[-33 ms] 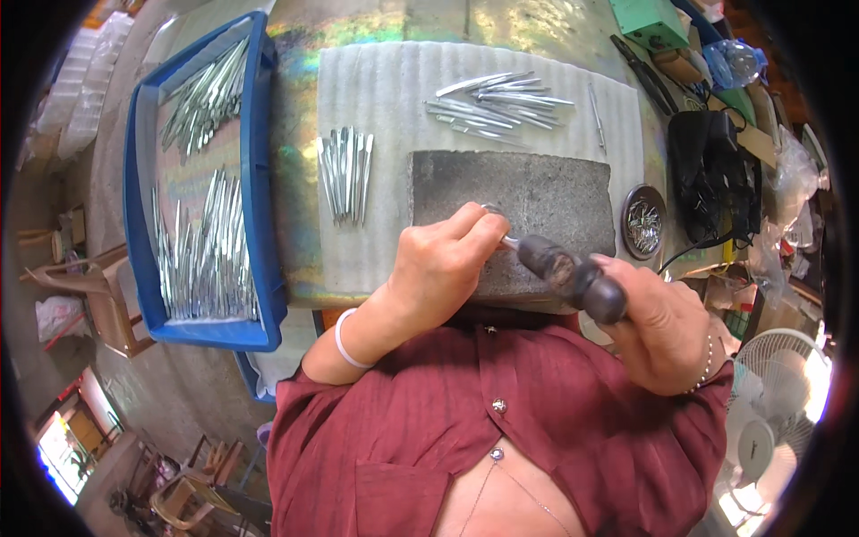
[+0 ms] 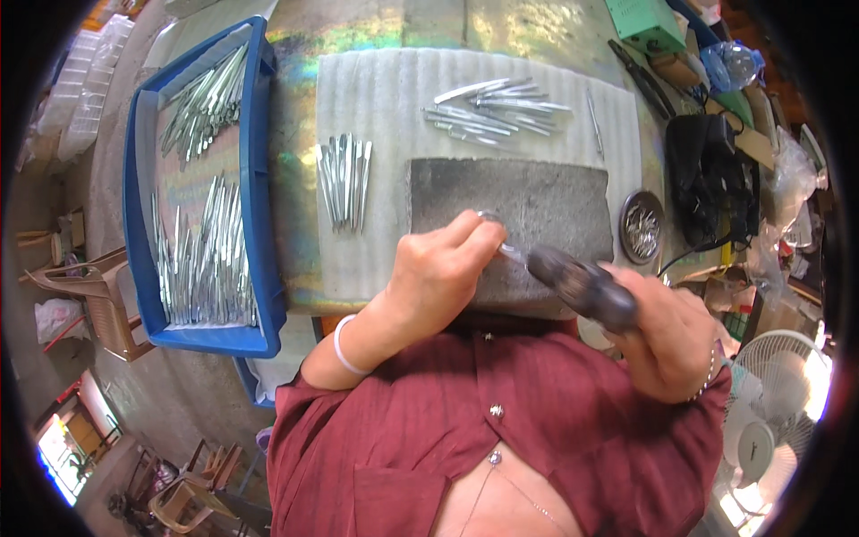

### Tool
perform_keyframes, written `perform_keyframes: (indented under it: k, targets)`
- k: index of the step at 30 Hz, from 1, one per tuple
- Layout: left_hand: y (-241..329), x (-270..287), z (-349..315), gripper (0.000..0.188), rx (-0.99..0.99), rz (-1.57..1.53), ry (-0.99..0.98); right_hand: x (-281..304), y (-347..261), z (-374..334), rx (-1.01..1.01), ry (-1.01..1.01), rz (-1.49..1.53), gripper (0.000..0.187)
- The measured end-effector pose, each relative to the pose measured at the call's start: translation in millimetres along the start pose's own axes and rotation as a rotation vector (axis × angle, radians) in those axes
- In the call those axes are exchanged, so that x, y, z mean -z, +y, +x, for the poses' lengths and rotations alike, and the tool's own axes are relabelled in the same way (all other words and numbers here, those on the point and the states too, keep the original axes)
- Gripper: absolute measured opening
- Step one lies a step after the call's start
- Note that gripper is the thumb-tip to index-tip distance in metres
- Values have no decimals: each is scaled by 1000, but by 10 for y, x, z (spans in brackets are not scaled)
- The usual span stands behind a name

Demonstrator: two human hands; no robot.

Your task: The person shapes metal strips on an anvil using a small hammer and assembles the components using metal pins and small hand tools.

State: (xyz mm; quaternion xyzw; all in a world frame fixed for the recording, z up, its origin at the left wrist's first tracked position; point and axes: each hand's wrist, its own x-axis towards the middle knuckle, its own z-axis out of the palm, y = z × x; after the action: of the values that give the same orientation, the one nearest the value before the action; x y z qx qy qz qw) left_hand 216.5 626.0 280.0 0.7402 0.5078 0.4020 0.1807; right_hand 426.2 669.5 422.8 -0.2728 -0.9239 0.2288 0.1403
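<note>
My left hand [image 2: 447, 259] is closed in a pinch over the dark grey stone slab [image 2: 555, 201]. Out of its fingertips pokes a slim silvery metal piece [image 2: 512, 251], mostly hidden by the fingers; a small rounded bit of metal shows at the far side of the pinch. In my right hand [image 2: 667, 331] is a dark hammer [image 2: 586, 285], its handle largely hidden. The hammer's head hangs just right of the metal piece, over the slab's near right part; I cannot tell whether they touch.
White foam sheet [image 2: 376, 80] lies under the slab, bearing a row of metal strips [image 2: 344, 183] and a loose pile [image 2: 497, 109]. At left stands a blue tray [image 2: 268, 197] with many more. A round dish [image 2: 642, 226] of small metal parts and a black pouch [image 2: 707, 170] are at right.
The hammer and my right hand have shifted slightly right, leaving more of the metal piece showing. My left hand keeps its pinch. The whole view has tilted a little.
</note>
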Motion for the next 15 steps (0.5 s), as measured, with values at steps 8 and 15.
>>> perform_keyframes:
  k: [8,15]
  targets:
    - [82,368,77,12,571,-1279,195,-345,349,-139,-278,141,78,41]
    - [24,397,152,16,602,-1514,205,-729,677,-202,-476,171,-124,46]
